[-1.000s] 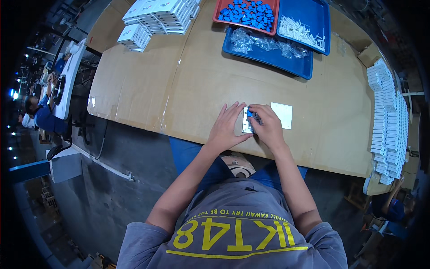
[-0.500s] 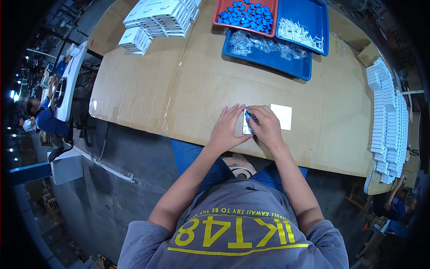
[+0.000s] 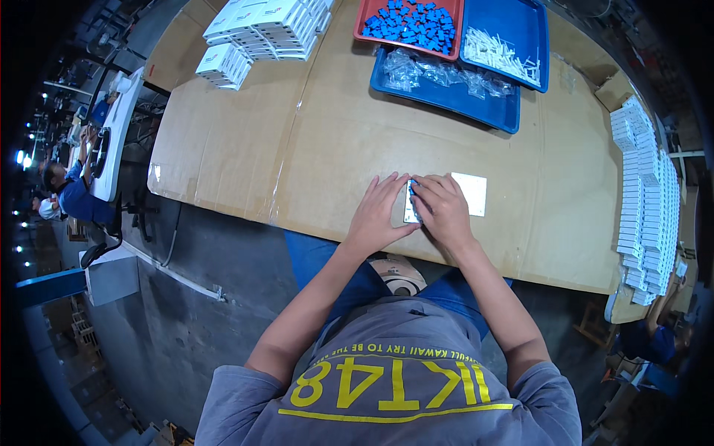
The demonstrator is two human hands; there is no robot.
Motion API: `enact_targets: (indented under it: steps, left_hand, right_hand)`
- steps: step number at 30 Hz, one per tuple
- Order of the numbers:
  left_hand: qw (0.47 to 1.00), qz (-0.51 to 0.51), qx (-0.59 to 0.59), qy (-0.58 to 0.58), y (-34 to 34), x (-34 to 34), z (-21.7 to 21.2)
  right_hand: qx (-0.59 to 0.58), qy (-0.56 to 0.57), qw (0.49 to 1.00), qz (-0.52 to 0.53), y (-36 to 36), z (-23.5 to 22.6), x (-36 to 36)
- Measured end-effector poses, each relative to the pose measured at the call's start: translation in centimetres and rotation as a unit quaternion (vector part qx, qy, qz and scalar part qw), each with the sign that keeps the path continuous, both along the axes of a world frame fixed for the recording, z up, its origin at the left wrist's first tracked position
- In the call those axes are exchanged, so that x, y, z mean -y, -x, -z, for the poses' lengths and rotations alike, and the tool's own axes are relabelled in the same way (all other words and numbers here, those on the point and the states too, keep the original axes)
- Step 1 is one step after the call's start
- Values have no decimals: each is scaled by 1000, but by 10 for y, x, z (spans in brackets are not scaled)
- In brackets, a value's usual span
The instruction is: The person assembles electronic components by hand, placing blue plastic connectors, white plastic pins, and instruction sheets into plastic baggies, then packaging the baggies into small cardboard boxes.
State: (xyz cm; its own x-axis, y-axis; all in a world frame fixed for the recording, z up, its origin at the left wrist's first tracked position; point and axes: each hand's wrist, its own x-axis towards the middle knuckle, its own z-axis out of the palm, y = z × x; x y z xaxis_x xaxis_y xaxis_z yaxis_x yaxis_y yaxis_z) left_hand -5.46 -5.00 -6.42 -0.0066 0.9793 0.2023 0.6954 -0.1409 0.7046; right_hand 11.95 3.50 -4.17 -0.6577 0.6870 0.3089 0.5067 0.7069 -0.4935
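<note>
Head view, small flat white piece [image 3: 408, 214]: lying on the brown worktop [image 3: 357, 134] near its front edge, blue parts [image 3: 413, 190] showing along it.
Left hand [image 3: 375, 215]: clamping the piece from the left, fingertips reaching its far end, thumb its near end.
Right hand [image 3: 442, 212]: bending its fingers together over the right side; whether they are gripping a blue part, I cannot tell.
White card [image 3: 477, 197]: lying flat just beside the right hand.
Trays at the back: a red tray [image 3: 459, 30] carrying blue pieces [image 3: 409, 28], a blue tray [image 3: 520, 26] carrying white sticks [image 3: 494, 53], a lower blue tray [image 3: 461, 104] carrying clear bags [image 3: 405, 68].
White boxes [image 3: 264, 30]: standing stacked far left.
</note>
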Motion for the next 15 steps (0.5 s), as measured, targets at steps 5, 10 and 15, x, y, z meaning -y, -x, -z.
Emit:
enact_targets:
  steps: [5,10,15]
  left_hand:
    - [1000,14,-11,2,0,-2,0]
    - [1000,12,-3,-16,3,3,5]
    - [998,-37,-8,-53,-4,4,-5]
  right_hand:
    - [99,-42,994,23,-1,-9,22]
    - [87,54,995,-11,-25,-19,8]
    - [59,86,993,58,-98,-28,-12]
